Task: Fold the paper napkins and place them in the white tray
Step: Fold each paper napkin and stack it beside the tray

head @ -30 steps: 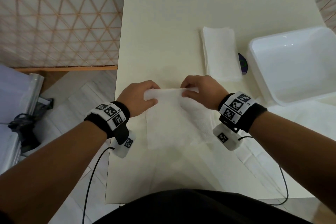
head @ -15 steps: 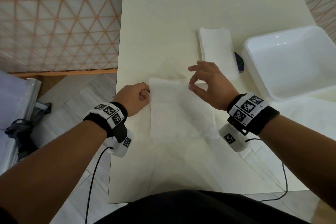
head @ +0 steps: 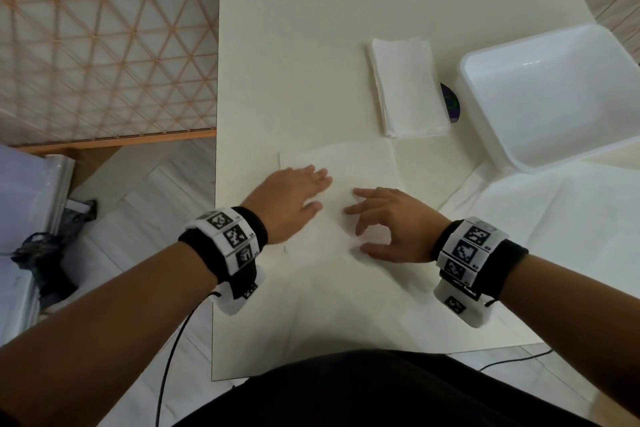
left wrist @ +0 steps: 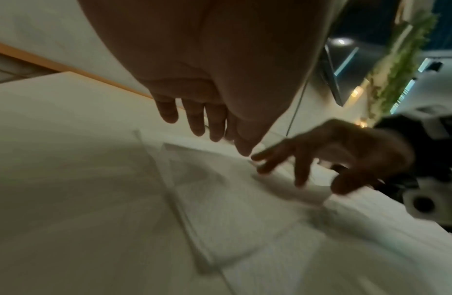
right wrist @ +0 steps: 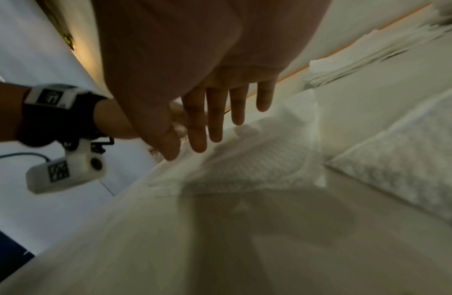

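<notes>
Both hands have let go: left hand lies flat, pinning the napkin mid-tabletop; right hand hovers, loosely spread, likely smoothing; white tray waits at the right edge.

Table with railing to its left and behind it. Napkin lies flat near the table's middle; left hand rests on its left part, right hand on its right part, the two hands side by side and apart. Stack lies behind and to the right of the napkin. Tray stands right of the stack, a disc between them. Sheets lie in front of the tray, right of the napkin.
</notes>
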The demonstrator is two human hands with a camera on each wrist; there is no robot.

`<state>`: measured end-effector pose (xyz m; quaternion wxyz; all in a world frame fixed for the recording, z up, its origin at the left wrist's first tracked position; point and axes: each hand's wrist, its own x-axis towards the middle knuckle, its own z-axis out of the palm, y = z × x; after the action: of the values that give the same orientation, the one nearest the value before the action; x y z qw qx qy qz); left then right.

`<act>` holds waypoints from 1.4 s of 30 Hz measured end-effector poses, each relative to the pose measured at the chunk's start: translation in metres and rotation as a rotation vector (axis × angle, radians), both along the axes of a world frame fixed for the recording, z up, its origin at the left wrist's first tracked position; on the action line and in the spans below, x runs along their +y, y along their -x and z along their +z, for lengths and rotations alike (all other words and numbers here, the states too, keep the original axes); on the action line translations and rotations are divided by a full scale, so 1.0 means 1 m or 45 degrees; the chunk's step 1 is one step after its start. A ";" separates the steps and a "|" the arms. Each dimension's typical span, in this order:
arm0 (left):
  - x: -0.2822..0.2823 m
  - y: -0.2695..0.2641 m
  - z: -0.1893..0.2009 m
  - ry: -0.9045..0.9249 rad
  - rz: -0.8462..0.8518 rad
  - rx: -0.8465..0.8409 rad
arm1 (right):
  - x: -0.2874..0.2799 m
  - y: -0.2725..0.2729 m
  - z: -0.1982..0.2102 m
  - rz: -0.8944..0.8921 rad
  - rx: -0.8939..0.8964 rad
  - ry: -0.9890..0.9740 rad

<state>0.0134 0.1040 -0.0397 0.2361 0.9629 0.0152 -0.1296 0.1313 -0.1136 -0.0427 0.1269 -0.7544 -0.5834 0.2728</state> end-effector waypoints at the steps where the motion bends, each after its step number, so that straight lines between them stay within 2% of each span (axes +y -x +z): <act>1: -0.005 0.002 -0.004 -0.110 -0.071 0.094 | 0.001 0.002 0.001 -0.056 -0.013 -0.031; 4: -0.021 0.007 -0.014 -0.297 -0.139 0.279 | 0.010 0.013 0.000 -0.231 -0.090 -0.080; 8: -0.038 0.009 -0.029 -0.381 -0.112 0.305 | 0.020 0.036 -0.018 -0.218 -0.224 0.297; 13: -0.026 0.017 -0.039 -0.390 -0.081 0.301 | 0.005 0.029 -0.036 -0.259 -0.260 0.285; 20: 0.007 0.031 -0.035 -0.416 0.019 0.333 | -0.016 0.015 -0.029 -0.342 -0.214 0.311; 22: 0.007 0.032 -0.031 -0.352 0.066 0.226 | -0.014 0.013 -0.025 -0.391 -0.218 0.250; 25: 0.004 0.027 -0.026 -0.196 0.219 -0.065 | 0.006 0.008 -0.015 -0.482 -0.234 0.021; 27: 0.001 0.020 -0.023 -0.162 0.295 -0.164 | 0.026 0.007 -0.009 -0.448 -0.196 -0.066; 31: -0.001 0.008 -0.017 -0.127 0.355 -0.173 | 0.059 0.009 -0.004 -0.282 -0.163 0.008; 35: 0.004 0.005 -0.006 0.012 0.423 -0.160 | 0.063 0.001 0.002 -0.289 -0.150 0.031; 38: 0.012 0.004 0.000 0.252 0.535 -0.110 | 0.052 -0.010 0.007 -0.299 -0.032 0.024; 41: 0.015 -0.005 0.005 0.651 0.762 -0.126 | 0.040 -0.021 0.011 -0.315 0.076 -0.001; 42: 0.014 -0.011 0.006 0.694 0.821 -0.147 | 0.036 -0.025 0.013 -0.353 0.114 -0.032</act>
<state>0.0240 0.1178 -0.0337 0.5110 0.8169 0.2676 0.0059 0.1561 -0.0774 -0.0297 0.1987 -0.8132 -0.4707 0.2788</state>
